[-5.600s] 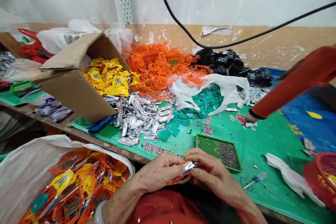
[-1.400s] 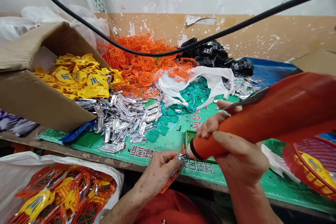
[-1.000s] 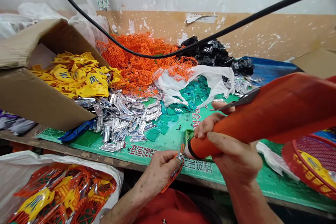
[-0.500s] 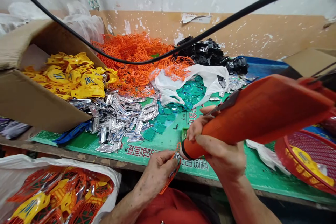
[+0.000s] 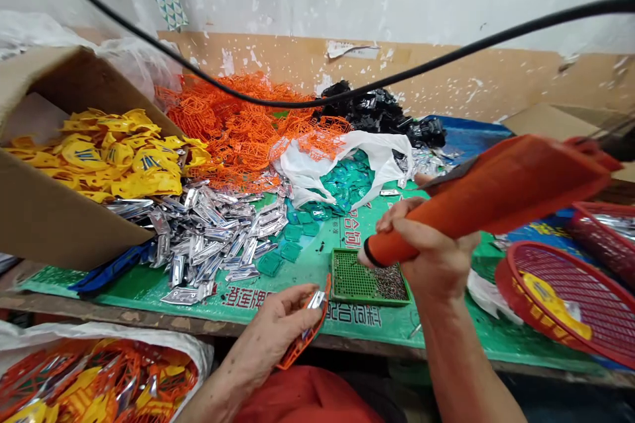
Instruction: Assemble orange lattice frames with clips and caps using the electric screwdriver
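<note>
My left hand (image 5: 276, 329) is closed round an orange mesh piece (image 5: 302, 337) with a silver plate (image 5: 316, 299) on it, held at the table's near edge. My right hand (image 5: 430, 255) grips the front of an orange electric screwdriver (image 5: 489, 195), whose black-ringed tip hovers over a small green tray of screws (image 5: 367, 281). The tip is clear of the held piece. A black cable (image 5: 278, 103) from the tool arcs across the view.
A green mat (image 5: 278, 277) bears piles of silver plates (image 5: 213, 238), teal pieces (image 5: 347, 182), orange mesh pieces (image 5: 233, 125) and black parts (image 5: 377, 112). A cardboard box (image 5: 54, 218) of yellow pieces stands left, red baskets (image 5: 570, 297) right, and a bag of assembled pieces (image 5: 99, 377) lower left.
The screwdriver tip has lifted off the held piece and moved right, over the screw tray. My left hand has lowered the piece slightly. The view has shifted right.
</note>
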Motion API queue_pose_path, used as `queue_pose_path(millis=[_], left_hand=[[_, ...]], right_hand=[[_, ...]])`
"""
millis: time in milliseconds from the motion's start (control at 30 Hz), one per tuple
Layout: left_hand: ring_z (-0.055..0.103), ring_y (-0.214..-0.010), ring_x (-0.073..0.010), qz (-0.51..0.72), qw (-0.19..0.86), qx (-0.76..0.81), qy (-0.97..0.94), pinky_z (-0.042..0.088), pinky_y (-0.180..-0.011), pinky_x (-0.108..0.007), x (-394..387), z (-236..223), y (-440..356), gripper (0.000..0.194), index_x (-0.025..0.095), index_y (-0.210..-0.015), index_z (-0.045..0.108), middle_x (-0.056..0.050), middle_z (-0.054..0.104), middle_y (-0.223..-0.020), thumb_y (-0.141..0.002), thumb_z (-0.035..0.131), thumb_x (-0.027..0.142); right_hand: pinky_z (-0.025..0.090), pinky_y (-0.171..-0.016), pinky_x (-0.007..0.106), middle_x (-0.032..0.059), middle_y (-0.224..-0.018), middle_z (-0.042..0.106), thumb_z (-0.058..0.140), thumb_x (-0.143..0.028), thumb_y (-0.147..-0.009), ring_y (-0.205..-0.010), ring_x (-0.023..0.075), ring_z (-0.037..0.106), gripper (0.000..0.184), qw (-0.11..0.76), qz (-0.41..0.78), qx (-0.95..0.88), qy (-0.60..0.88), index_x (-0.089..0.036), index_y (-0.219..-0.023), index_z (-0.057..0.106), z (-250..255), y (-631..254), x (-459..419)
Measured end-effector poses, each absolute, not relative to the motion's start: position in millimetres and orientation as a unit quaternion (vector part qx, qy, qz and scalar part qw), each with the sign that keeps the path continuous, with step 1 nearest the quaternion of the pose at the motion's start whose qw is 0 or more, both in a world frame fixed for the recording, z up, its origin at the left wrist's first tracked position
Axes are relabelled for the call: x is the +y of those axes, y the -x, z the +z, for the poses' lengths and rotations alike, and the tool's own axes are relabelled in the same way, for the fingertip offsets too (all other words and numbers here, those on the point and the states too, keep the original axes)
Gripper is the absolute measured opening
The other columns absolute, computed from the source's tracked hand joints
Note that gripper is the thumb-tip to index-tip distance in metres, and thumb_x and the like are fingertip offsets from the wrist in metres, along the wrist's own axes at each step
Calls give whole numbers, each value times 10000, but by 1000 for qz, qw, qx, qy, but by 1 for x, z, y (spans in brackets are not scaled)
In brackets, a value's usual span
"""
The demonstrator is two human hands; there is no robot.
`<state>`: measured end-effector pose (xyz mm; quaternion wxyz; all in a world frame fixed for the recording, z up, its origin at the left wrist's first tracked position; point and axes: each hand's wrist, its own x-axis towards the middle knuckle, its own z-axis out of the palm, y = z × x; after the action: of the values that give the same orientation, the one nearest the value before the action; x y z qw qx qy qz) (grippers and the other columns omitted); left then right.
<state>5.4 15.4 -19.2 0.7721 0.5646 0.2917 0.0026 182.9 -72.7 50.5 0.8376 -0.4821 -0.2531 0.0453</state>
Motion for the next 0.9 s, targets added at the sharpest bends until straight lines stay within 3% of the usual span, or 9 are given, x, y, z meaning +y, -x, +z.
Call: queue_pose_path(millis=[67, 133, 200, 267, 400, 533, 633, 800, 900], left_hand=[[574, -937, -204, -12, 790, 293, -539, 398, -847, -302, 15, -19, -5, 524, 199, -1108, 626, -52, 668, -1048, -605, 750, 280], [562, -881, -197, -27, 773, 286, -566, 399, -808, -295, 11, -17, -4, 425, 183, -999, 645, -39, 658, -956, -585, 726, 239], [516, -799, -178, -21, 719, 269, -640, 379, -740, -275, 9, -13, -3, 165, 169, -784, 647, -18, 604, -819, -677, 667, 292], [455, -718, -158, -11, 665, 261, -699, 346, -660, -260, 8, -9, 1, 260, 172, -659, 605, 3, 529, -719, -800, 577, 388], [454, -701, -147, 22, 651, 304, -695, 341, -630, -239, 16, -10, 12, 332, 187, -819, 669, 17, 561, -724, -873, 527, 482], [560, -953, -171, 133, 734, 328, -580, 400, -849, -224, 24, -21, 17, 313, 252, -1051, 690, 15, 690, -978, -845, 613, 475], [587, -968, -155, 198, 780, 334, -490, 421, -883, -208, 24, -24, 12, 288, 260, -1004, 715, 31, 714, -936, -784, 704, 445], [545, -588, -74, 171, 810, 371, -420, 431, -571, -145, 22, -20, 3, 295, 199, -780, 728, 59, 649, -631, -646, 815, 447], [559, -598, -80, 123, 817, 384, -413, 441, -581, -158, 23, -19, 2, 331, 182, -815, 733, 37, 680, -673, -645, 814, 455]], right_hand=[[468, -526, 309, -47, -611, 596, 724, -140, -556, -507, 129, 546, 272, 832, 0, -237, 502, -194, -803, 622, 44, -202, -71], [457, -500, 306, -40, -588, 591, 731, -157, -552, -477, 127, 536, 193, 820, -9, -236, 522, -177, -705, 615, 35, -216, -69], [458, -498, 306, -34, -590, 595, 734, -169, -552, -479, 129, 540, 164, 812, -12, -231, 536, -168, -667, 617, 25, -224, -68], [470, -518, 312, -29, -600, 600, 740, -182, -550, -506, 135, 551, 167, 804, -23, -225, 549, -164, -671, 626, 16, -228, -66], [479, -533, 319, -20, -584, 607, 745, -191, -541, -521, 142, 555, 161, 787, -35, -211, 578, -155, -644, 627, 5, -230, -64], [481, -533, 309, -22, -599, 613, 744, -186, -527, -525, 135, 555, 173, 787, -37, -200, 583, -156, -662, 638, 3, -231, -63], [480, -529, 306, -24, -590, 607, 744, -193, -524, -515, 133, 551, 168, 790, -34, -198, 579, -161, -643, 629, 3, -231, -63], [480, -521, 302, -23, -602, 615, 768, -213, -509, -516, 134, 554, 210, 793, -33, -193, 577, -164, -668, 639, 1, -234, -63], [487, -524, 307, -22, -603, 610, 764, -223, -511, -521, 140, 561, 216, 792, -33, -193, 578, -161, -678, 641, -1, -235, -62]])
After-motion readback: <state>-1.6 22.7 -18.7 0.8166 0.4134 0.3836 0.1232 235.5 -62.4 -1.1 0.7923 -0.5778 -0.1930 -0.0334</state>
